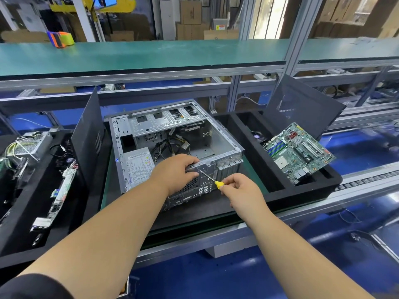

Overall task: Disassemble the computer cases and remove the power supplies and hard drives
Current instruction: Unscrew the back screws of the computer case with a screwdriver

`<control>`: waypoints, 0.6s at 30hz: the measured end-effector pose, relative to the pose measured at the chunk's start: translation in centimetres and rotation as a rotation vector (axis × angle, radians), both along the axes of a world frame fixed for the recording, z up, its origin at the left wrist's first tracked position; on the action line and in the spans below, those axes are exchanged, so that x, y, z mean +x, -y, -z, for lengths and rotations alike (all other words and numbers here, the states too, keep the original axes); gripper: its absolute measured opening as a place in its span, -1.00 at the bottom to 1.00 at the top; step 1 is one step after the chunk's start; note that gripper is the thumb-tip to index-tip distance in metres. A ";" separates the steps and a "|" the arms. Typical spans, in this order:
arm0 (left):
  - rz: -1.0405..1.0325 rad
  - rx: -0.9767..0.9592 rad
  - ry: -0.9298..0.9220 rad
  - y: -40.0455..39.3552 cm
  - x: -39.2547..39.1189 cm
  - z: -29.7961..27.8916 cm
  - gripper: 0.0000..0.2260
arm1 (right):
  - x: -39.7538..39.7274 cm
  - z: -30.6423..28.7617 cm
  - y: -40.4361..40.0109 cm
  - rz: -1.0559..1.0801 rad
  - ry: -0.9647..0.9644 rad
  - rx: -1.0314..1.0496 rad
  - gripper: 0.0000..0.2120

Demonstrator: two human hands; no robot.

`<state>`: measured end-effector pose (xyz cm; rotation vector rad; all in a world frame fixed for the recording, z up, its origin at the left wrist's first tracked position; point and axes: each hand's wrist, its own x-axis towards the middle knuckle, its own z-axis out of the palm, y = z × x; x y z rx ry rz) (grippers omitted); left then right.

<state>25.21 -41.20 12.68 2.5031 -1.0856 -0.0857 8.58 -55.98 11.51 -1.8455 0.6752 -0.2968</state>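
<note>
- Blue factory flooring lay under an aluminium-framed assembly line, whose green-matted work surface carried everything in front of the person.
- Nearest, the right hand pinched the yellow handle of a thin-shafted screwdriver between thumb and fingertips, the metal tip angled up and left against the rear panel of the case.
- Just beyond it, the left hand gripped the upper rear edge of the open grey steel computer case, fingers curled over the rim and thumb on the perforated back panel.
- Inside that case, a silver boxed power supply with a white label sat in the near left corner, touching the rear wall, with a bundle of black cables lying loose beside it.
- At the far side of the case, a hard drive showed partly under the metal drive cage.
- To the right, a black foam tray held a green motherboard, tilted against a black mesh side panel.
- To the left, a second black side panel stood upright between the case and another foam tray holding a removed grey power supply.
- Farthest back, a green-topped shelf carried an orange and blue tape dispenser.
</note>
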 end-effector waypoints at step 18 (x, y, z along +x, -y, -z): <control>-0.032 -0.009 0.015 0.1 -0.4 -0.1 -0.65 | 0.0 -0.7 -0.6 0.002 -0.057 0.104 -0.96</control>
